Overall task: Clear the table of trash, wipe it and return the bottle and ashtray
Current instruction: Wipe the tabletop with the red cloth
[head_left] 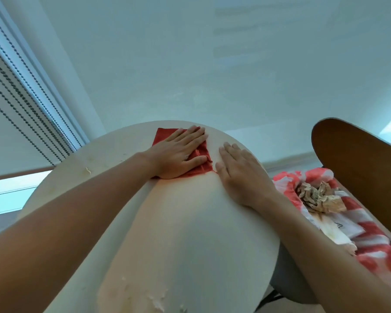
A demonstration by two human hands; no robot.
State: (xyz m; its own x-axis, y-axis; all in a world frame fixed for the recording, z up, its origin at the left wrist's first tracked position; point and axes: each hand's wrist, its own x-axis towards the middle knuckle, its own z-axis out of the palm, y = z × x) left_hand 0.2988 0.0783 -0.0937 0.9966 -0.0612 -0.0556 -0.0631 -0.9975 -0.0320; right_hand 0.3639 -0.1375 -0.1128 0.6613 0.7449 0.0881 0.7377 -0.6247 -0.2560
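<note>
A round white table (190, 233) fills the middle of the head view. At its far edge lies a red cloth (202, 158), and my left hand (178, 154) presses flat on it with straight fingers. Just to the right, my right hand (239, 175) rests flat on the bare tabletop beside the cloth, fingers straight. Yellowish stains and flaked patches show on the table at the left (88, 170) and near the front edge (145, 297). No bottle or ashtray is in view.
A red-and-white plastic bag (357, 236) holding crumpled brown paper (318, 197) sits on a brown wooden chair (357, 168) to the right of the table. A white wall stands behind, and window blinds with bead chains (20, 91) hang at the left.
</note>
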